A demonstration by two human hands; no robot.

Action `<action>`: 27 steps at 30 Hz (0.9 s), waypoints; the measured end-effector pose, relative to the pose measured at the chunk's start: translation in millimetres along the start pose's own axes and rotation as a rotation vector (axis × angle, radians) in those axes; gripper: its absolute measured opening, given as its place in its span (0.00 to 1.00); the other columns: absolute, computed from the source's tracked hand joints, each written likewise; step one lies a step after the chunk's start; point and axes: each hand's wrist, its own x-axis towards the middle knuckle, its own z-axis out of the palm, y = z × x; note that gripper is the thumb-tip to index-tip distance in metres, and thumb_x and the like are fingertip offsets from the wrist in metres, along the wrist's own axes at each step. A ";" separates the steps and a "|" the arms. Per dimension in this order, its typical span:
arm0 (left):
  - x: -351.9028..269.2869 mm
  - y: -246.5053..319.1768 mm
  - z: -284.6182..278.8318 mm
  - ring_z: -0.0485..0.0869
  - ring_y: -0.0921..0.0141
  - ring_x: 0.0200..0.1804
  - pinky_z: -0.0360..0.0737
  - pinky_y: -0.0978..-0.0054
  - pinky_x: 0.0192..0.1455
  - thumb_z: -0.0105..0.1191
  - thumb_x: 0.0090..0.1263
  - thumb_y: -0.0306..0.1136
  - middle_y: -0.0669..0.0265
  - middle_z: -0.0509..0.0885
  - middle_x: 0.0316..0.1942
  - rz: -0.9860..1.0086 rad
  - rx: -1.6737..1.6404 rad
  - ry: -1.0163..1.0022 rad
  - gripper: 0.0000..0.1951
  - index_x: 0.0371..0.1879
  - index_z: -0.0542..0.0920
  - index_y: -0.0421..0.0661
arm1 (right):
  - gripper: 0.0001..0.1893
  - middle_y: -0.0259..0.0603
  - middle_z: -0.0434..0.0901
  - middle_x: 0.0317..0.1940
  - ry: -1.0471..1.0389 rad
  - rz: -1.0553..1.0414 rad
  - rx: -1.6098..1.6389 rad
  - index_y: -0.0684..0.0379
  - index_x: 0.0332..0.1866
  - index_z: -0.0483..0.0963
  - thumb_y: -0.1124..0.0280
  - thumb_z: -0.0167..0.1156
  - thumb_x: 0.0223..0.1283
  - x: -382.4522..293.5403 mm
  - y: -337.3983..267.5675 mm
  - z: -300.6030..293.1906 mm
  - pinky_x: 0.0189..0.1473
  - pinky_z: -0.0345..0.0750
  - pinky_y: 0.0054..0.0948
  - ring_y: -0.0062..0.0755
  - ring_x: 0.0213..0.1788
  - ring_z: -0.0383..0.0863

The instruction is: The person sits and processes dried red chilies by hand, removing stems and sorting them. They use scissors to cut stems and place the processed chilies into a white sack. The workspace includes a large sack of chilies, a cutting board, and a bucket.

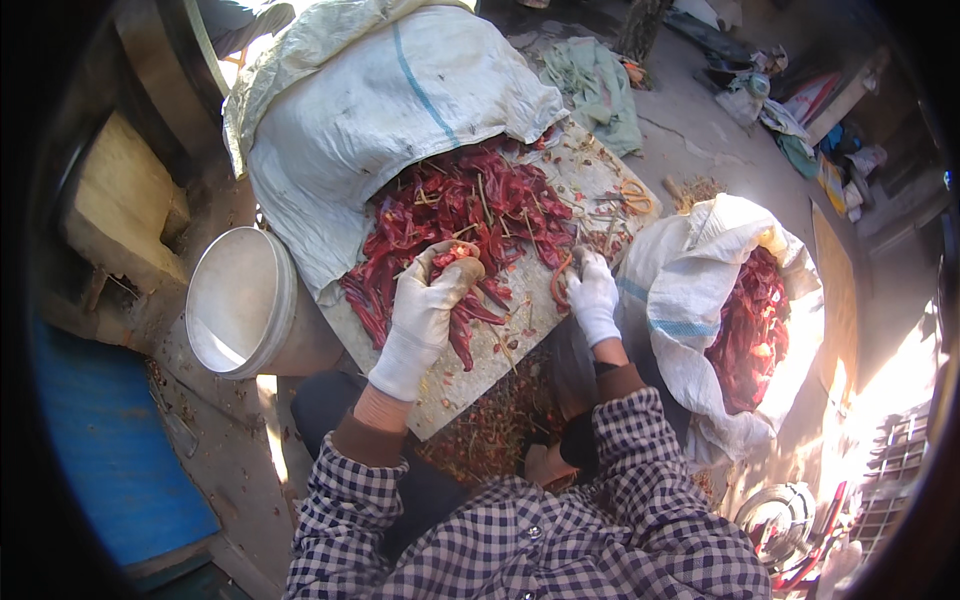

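Note:
My left hand (431, 311), in a white knit glove with soiled fingertips, is closed around dried red chillies (453, 256). Their broken or cut ends show pale seeds at the top of the fist. My right hand (594, 294), gloved too, grips what looks like scissors by an orange-red handle loop (556, 285); the blades cannot be made out. Beyond both hands lies a heap of dried red chillies (465, 199) with straw-coloured stems. It spills from a large white woven sack (360, 105) onto a pale board (435, 397) before me.
Orange-handled scissors (636, 196) lie at the board's right corner. An upright white sack (675, 300) of chillies stands at my right. To the left is a white plastic bucket (240, 300). Scraps and stems (487, 442) litter the ground; a green cloth (596, 90) lies farther off.

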 end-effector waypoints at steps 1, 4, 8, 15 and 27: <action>1.0 -0.7 0.4 0.86 0.71 0.39 0.86 0.74 0.42 0.62 0.73 0.28 0.60 0.87 0.41 -0.003 -0.017 0.005 0.15 0.54 0.79 0.35 | 0.20 0.48 0.84 0.50 -0.008 -0.006 -0.128 0.57 0.56 0.80 0.58 0.66 0.61 9.3 -2.3 5.4 0.55 0.81 0.45 0.48 0.55 0.84; -0.5 -2.9 2.9 0.87 0.71 0.44 0.86 0.72 0.43 0.63 0.73 0.29 0.60 0.87 0.43 -0.032 0.014 0.044 0.20 0.58 0.75 0.33 | 0.17 0.44 0.83 0.53 -0.268 -0.020 -0.420 0.55 0.48 0.83 0.56 0.68 0.61 27.5 -14.3 18.0 0.57 0.81 0.45 0.44 0.57 0.83; 1.1 -1.4 2.0 0.88 0.71 0.45 0.87 0.72 0.43 0.63 0.72 0.28 0.60 0.87 0.44 -0.040 0.030 0.081 0.20 0.59 0.74 0.33 | 0.16 0.44 0.84 0.47 -0.236 0.001 -0.462 0.55 0.42 0.84 0.53 0.67 0.60 30.5 -29.3 32.3 0.51 0.81 0.48 0.45 0.51 0.84; -2.9 -1.0 3.5 0.87 0.71 0.46 0.82 0.76 0.50 0.63 0.70 0.26 0.62 0.88 0.45 0.082 0.627 0.006 0.14 0.54 0.82 0.38 | 0.18 0.42 0.84 0.32 -0.505 0.553 0.924 0.52 0.55 0.80 0.51 0.63 0.70 8.0 -33.3 24.3 0.32 0.79 0.33 0.31 0.34 0.85; -5.5 -23.5 19.2 0.85 0.65 0.62 0.79 0.71 0.67 0.68 0.66 0.31 0.57 0.87 0.59 0.252 0.970 -0.273 0.25 0.64 0.81 0.43 | 0.20 0.27 0.72 0.27 -0.466 0.513 1.516 0.55 0.71 0.69 0.65 0.50 0.78 -38.5 -85.1 -21.3 0.26 0.70 0.22 0.19 0.26 0.74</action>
